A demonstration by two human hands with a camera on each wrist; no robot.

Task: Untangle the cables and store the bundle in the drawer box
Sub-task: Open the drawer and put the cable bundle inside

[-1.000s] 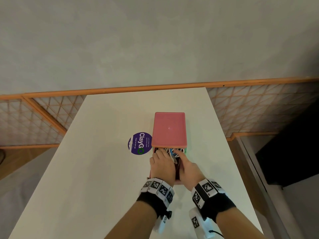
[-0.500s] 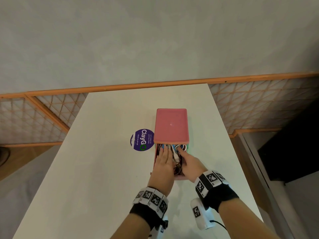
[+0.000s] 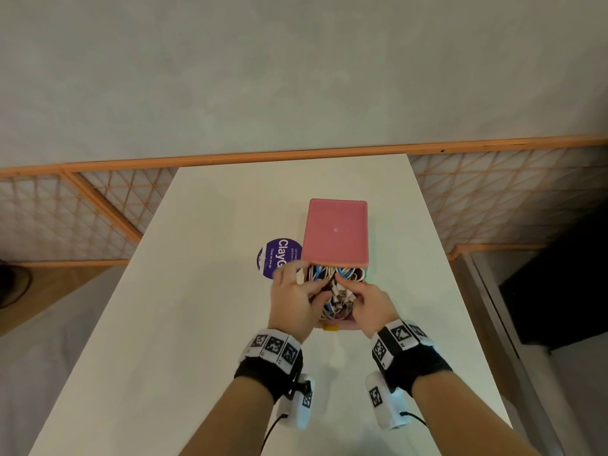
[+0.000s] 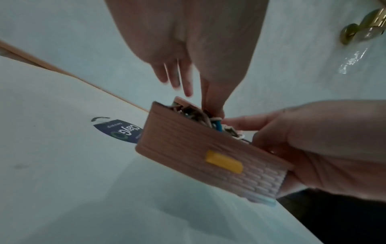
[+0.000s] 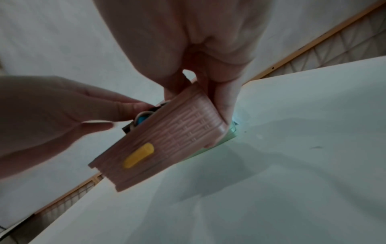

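Lifted off the cables, both hands flank the drawer: left hand loose, right hand gripping its side; its long axis runs toward the box.

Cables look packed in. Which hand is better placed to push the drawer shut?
Probably the right hand: it grips the pink drawer's right wall beside its front. The left hand is busy, fingers pressing the cables down, away from the yellow tab.

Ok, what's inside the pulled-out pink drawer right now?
A tangle of white, blue and dark red cables fills the pulled-out pink drawer, with the left hand and right hand on it. The drawer's floor and the part under the pink box top are hidden.
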